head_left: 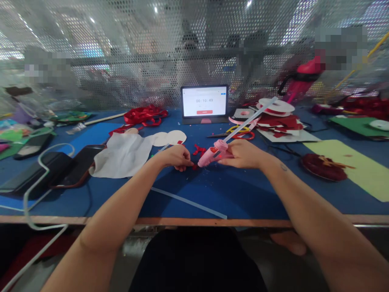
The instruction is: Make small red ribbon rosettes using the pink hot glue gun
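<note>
A clear glue stick (188, 201) lies near the desk's (212, 190) front edge. Mid-desk, the right hand (243, 154) wraps a pink glue gun (214, 155), nozzle touching a small red piece (190, 164) — pinched by the left hand (178, 156). Farther back, a tablet (204, 101) stands at the rear edge.

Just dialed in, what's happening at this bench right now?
A person sits at a blue worktable. The right hand grips a pink glue gun with a clear glue stick poking out its back, nozzle aimed left and down. The left hand pinches a small red ribbon piece at the nozzle tip. A tablet behind shows a timer.
</note>
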The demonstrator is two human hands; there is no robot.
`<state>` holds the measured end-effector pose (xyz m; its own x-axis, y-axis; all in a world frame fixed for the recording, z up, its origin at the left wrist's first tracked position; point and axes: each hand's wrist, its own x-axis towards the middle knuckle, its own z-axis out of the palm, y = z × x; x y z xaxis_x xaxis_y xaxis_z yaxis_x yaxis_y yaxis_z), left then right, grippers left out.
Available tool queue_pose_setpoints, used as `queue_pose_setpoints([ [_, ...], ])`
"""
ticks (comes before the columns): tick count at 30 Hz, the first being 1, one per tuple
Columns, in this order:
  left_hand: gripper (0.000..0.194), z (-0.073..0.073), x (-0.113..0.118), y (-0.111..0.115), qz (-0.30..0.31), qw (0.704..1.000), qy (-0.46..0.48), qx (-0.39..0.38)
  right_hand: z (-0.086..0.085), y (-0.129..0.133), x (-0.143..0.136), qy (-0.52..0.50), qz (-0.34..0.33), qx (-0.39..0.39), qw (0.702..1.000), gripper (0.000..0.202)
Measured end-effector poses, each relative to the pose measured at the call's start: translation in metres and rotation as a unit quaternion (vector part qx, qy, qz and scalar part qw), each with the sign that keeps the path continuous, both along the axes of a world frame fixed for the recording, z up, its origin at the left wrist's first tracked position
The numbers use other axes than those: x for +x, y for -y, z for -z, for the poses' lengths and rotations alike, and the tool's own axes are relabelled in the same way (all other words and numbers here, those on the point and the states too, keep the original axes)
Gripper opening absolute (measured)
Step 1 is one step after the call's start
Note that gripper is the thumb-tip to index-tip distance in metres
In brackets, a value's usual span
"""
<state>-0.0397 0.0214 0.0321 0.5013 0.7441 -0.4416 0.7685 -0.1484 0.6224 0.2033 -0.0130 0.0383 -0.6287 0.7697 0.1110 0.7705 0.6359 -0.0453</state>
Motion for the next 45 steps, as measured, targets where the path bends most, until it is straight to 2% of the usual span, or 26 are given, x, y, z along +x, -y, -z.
queue_pose_setpoints([
  [14,0.023,-0.001,-0.001,0.001,0.014,1.0,0.006,0.01,-0.017,0.013,-0.012,0.023,-0.003,0.003,1.0,0.034],
  [25,0.024,0.001,-0.001,-0.003,0.014,1.0,-0.006,0.003,-0.015,0.008,-0.011,0.006,-0.012,0.0,1.0,0.034],
  [37,0.022,0.001,-0.001,-0.003,0.005,1.0,-0.004,-0.001,-0.024,0.013,-0.014,0.05,-0.003,0.027,0.998,0.037],
  [45,0.019,0.003,-0.002,-0.004,-0.002,1.0,-0.004,0.001,-0.041,0.021,-0.028,0.077,0.038,-0.018,0.996,0.032],
])
